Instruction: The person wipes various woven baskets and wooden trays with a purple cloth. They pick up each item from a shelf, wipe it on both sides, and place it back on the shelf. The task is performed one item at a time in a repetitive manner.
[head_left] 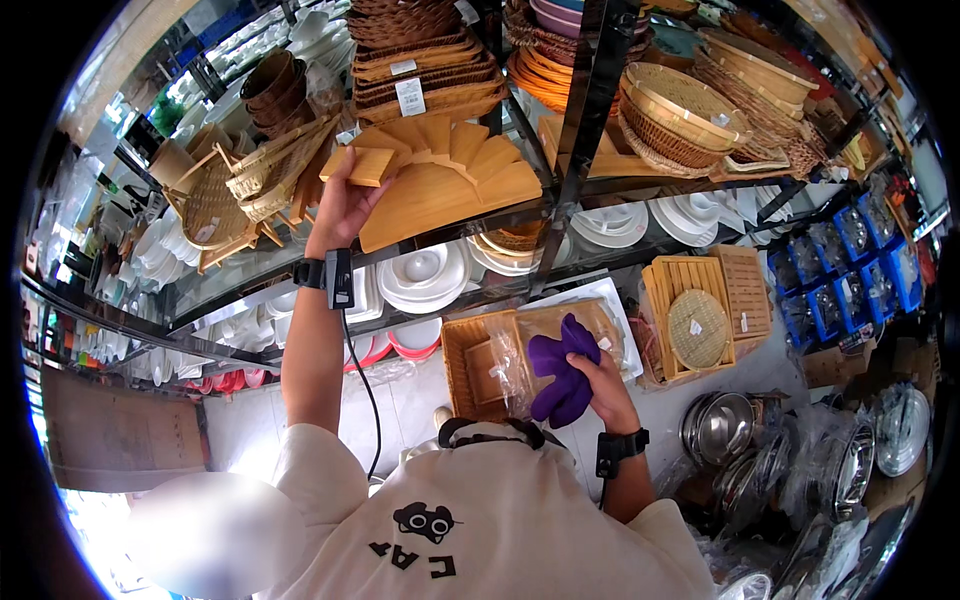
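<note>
At the upper left of centre, my left hand (pixel 347 205) reaches up to a glass shelf. Its fingers close round the end block of a fan-shaped wooden stepped stand (pixel 425 205), made of light-brown wedges rising in a curve. Whether that block is fixed to the rest cannot be told. Lower and to the right, my right hand (pixel 608 397) holds a bunched purple cloth (pixel 562 375), the thumb pressed on its upper side. The cloth hangs above a rectangular wicker basket (pixel 468 350) and clear plastic wrapping on the floor.
Stacked wicker trays (pixel 430 85) stand behind the wooden stand, with a round bamboo basket (pixel 685 100) to the right. White plates (pixel 425 275) fill the shelf below. A black shelf post (pixel 580 130) rises between them. Steel pans (pixel 720 425) and blue bins (pixel 845 265) lie at right.
</note>
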